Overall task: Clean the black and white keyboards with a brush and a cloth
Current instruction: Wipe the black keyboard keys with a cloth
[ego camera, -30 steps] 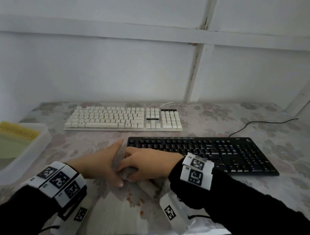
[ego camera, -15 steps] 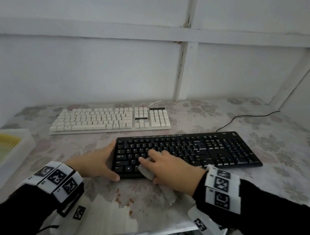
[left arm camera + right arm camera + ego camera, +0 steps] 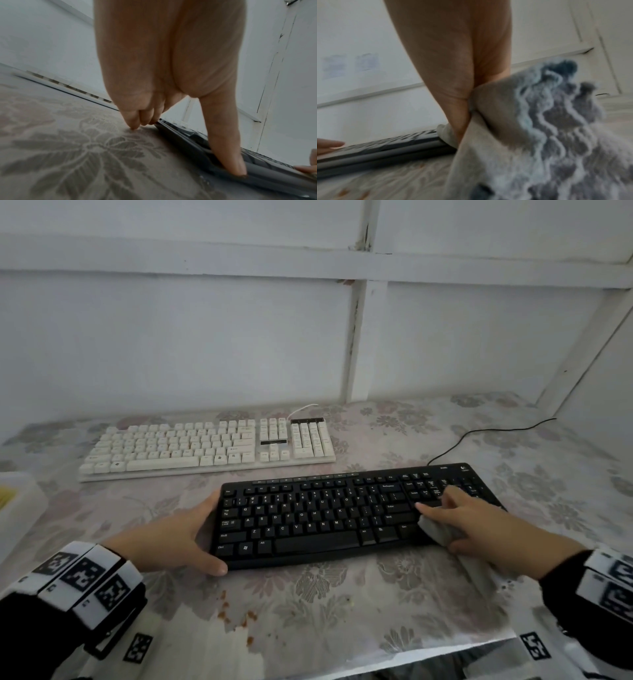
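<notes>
The black keyboard lies near me on the flowered tablecloth, with the white keyboard behind it to the left. My left hand holds the black keyboard's left end, thumb against the front edge and fingers curled at the far corner. My right hand grips a grey cloth and presses it on the keys at the right end. In the right wrist view the cloth hangs bunched from the palm beside the black keyboard. No brush is visible.
A pale plastic box with something yellow inside stands at the left edge. A black cable runs from the black keyboard to the right rear. Orange stains mark the tablecloth near the front edge. A white wall rises behind.
My right hand has swept the cloth across the black keyboard from its left end to its right end. My left hand stays at the left end.
</notes>
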A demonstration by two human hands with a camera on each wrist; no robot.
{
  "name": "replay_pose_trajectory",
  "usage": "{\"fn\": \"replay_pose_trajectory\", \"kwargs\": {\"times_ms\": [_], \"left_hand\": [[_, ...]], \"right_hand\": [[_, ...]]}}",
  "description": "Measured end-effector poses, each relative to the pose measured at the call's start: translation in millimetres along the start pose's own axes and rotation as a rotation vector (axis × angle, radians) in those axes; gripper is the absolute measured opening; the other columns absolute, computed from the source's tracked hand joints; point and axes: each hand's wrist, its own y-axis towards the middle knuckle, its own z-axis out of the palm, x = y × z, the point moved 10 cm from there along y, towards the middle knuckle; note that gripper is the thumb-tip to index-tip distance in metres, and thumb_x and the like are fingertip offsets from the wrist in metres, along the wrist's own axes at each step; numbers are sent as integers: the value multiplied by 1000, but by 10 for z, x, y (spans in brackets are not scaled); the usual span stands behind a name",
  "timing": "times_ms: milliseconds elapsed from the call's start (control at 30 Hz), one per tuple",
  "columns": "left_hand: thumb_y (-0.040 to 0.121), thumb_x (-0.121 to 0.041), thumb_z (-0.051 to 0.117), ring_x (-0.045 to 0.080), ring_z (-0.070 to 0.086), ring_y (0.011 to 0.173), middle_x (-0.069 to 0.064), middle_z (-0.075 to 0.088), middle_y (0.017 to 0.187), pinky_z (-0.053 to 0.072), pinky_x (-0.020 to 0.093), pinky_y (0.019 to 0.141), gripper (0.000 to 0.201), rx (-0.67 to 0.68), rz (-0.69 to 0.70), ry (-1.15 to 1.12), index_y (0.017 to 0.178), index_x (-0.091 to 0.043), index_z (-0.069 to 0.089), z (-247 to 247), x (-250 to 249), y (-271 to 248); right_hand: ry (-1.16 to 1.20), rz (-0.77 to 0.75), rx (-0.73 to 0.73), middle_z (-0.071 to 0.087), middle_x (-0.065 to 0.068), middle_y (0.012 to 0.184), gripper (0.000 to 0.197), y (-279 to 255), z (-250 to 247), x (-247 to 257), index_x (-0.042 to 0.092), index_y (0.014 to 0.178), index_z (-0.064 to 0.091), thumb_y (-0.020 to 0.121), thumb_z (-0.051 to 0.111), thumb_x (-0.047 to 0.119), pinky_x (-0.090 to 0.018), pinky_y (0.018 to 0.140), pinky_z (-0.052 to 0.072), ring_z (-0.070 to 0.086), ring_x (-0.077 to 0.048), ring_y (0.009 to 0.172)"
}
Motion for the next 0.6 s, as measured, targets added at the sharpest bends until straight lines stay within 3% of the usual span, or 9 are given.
{"fn": "replay_pose_trajectory", "kwargs": {"times_ms": [67,167,233,367,433,500,600], "left_hand": [[49,-46,89,4,39,129,-35,37,129,32,32,112,134,-1,-17,-8,142,-51,-6,2,-3,-10],[37,-63,87,4,39,132,-28,36,141,33,37,113,144,-11,-21,8,146,-51,-7,-12,23,-19],[35,-66,85,4,39,132,-27,36,143,33,37,113,145,-14,-26,7,145,-52,-9,-16,56,-12],[38,-63,87,4,39,132,-27,36,145,34,39,112,142,-25,-6,3,143,-56,-8,-21,64,1],[36,-64,87,4,38,133,-27,35,144,33,38,113,143,-26,-6,-4,144,-54,-6,-21,31,-16],[40,-55,90,2,36,133,-28,36,143,31,37,114,136,-37,13,-20,142,-57,-1,-27,-28,-29],[47,-36,89,-3,35,132,-35,37,134,30,28,112,113,-63,41,-41,125,-65,12,-43,-132,-72]], "right_hand": [[2,51,18,25,6,106,78,-39,32,-169,39,149,12,90,59,20,-17,72,32,38,-8,90],[11,116,30,27,6,103,80,-95,66,-422,39,148,13,88,61,19,-15,64,33,34,0,76],[33,168,19,28,6,100,77,-139,73,-605,39,148,16,88,60,18,-16,62,34,32,2,71],[42,320,9,30,3,89,59,-244,91,-1064,31,145,31,91,53,21,-17,60,33,35,-1,68],[67,405,3,34,2,87,48,-282,62,-1303,19,138,44,91,53,20,-17,64,34,45,-12,74],[109,468,-20,46,-6,97,43,-290,14,-1464,9,134,46,93,54,19,-26,75,37,48,-22,87],[210,467,0,52,-16,130,41,-266,60,-1418,13,135,44,95,51,16,-28,80,33,48,-24,102]]}}
